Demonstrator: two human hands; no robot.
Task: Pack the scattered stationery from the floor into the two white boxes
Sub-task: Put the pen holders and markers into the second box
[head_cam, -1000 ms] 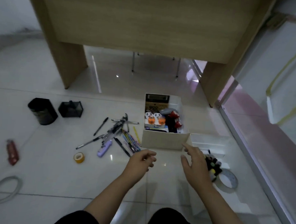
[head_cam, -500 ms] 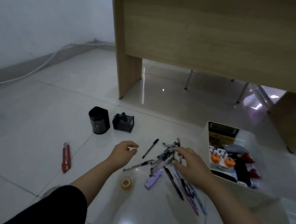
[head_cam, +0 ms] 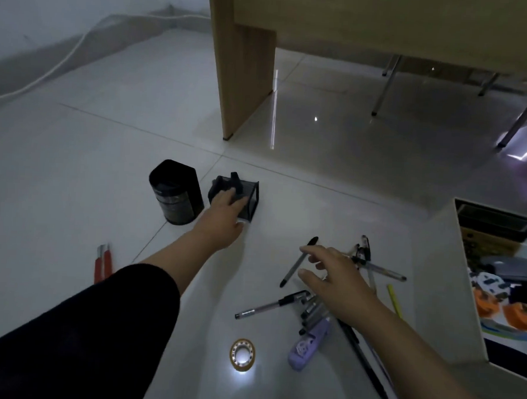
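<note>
Scattered pens are left on the floor beside the white box. In half a second the left hand has been stretched past them to the black mesh organizer, fingers laid on it, grip unclear. The right hand is held spread over the pens, so the organizer seems next.

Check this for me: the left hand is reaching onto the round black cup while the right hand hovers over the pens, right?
Not quite. In the head view the left hand is on the square black mesh holder, not the round black cup beside it. The right hand does hover over the pens.
</note>
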